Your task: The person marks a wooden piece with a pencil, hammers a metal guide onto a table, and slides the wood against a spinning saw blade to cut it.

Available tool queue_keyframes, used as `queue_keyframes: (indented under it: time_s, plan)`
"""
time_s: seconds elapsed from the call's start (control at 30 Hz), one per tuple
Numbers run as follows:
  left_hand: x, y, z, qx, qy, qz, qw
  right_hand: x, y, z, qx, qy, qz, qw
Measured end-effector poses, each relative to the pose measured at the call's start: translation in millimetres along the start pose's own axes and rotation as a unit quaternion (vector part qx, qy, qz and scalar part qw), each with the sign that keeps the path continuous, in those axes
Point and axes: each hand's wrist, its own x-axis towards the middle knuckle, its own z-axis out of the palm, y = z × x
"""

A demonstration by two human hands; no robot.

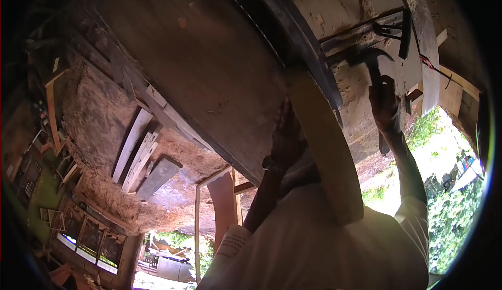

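My right hand [384,104] is closed around the handle of a claw hammer [372,56], its dark head raised over the right part of the workbench [209,55]. My left hand [285,138] lies with its fingers stretched out on the bench top, close along the left side of a long wooden board [327,149]. This board runs from the bench toward my chest, its near end in front of my shirt. Whether my left thumb presses on the board is hidden. A dark band is on my left wrist.
A dark angular tool [405,34] lies on the bench beyond the hammer. Several loose planks [133,143] rest on the dusty floor to the left. An upright wooden frame [197,227] stands near the bench edge. Framed panels [89,232] are at the lower left.
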Motion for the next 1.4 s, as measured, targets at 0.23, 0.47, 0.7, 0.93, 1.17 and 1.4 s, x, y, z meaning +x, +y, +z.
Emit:
queue_keyframes:
  time_s: [0.23,0.47,0.7,0.93,1.17,1.4]
  plan:
    - [-2,-10,8,-0.338,-0.009,-0.128,0.932,-9,-6,5,-0.017,-0.024,-0.122,0.992]
    - [-7,-16,9,-0.367,-0.001,-0.148,0.918,-11,0,18,-0.01,0.03,-0.13,0.991]
    - [-3,-18,4,0.189,0.002,0.056,0.98,4,-12,4,-0.032,-0.002,-0.086,0.996]
    - [-6,-7,6,-0.164,0.008,-0.063,0.984,-3,-15,12,0.014,0.002,-0.147,0.989]
    - [-3,19,-10,0.24,0.038,0.114,0.963,-5,12,12,0.015,0.027,-0.03,0.999]
    - [-4,2,1,-0.225,0.016,-0.067,0.972,-16,0,14,0.052,-0.031,-0.103,0.993]
